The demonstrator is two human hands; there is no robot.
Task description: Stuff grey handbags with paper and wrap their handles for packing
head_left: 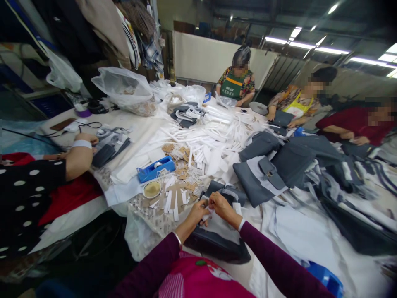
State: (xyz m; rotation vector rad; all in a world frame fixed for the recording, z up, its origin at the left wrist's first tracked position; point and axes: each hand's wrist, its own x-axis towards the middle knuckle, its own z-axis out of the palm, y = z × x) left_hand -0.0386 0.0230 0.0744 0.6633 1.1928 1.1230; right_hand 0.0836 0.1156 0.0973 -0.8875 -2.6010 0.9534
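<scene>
A dark grey handbag with a pale wrapping sheet over its upper part lies before me at the table edge. Above it, my left hand is closed around a small piece of thin white wrapping. My right hand meets it from the right, its fingers pinched together close to the left fingertips. What the right fingers grip is too small to make out. Just behind my hands is the bag's dark strap or flap part, partly covered with pale wrapping.
Left of my hands are paper strips, a round dish, a blue tape dispenser and brown tags. Grey bags pile up on the right. White strips cover the middle. Co-workers sit around; one's arm is at left.
</scene>
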